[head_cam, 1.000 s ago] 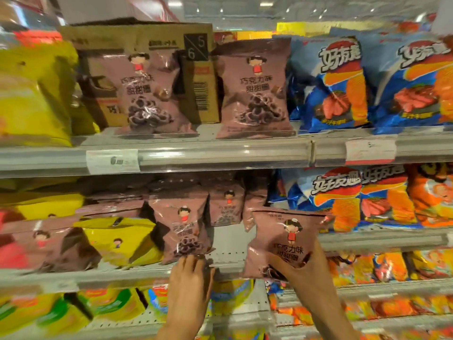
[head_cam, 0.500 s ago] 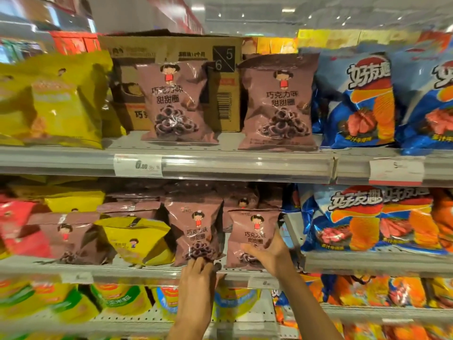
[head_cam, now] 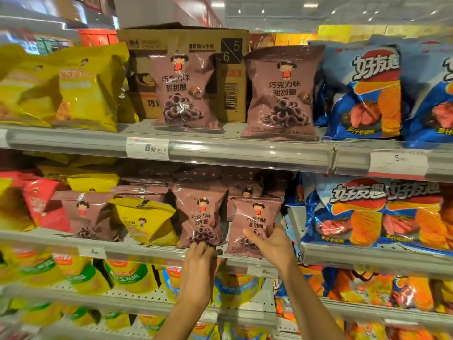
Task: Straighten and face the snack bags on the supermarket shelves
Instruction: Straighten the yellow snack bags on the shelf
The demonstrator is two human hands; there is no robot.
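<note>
Two mauve chocolate-ring snack bags stand upright side by side at the front of the middle shelf (head_cam: pixel 157 251). My left hand (head_cam: pixel 199 262) pinches the bottom edge of the left bag (head_cam: pixel 199 212). My right hand (head_cam: pixel 270 244) grips the lower right part of the right bag (head_cam: pixel 255 217), thumb across its front. More mauve bags stand behind them. A slumped mauve bag (head_cam: pixel 85 214) and a tilted yellow bag (head_cam: pixel 144 222) lie further left on the same shelf.
The top shelf carries two upright mauve bags (head_cam: pixel 282 92), a cardboard carton (head_cam: pixel 232 77), yellow bags (head_cam: pixel 63 87) at left and blue chip bags (head_cam: pixel 372 92) at right. Blue chip bags (head_cam: pixel 362 214) also fill the middle shelf's right section. Green and yellow bags (head_cam: pixel 81 276) fill the lower shelves.
My right hand has carried its mauve bag from out in front up onto the middle shelf, setting it upright beside the left bag. My left hand has stayed at the left bag's bottom edge.
</note>
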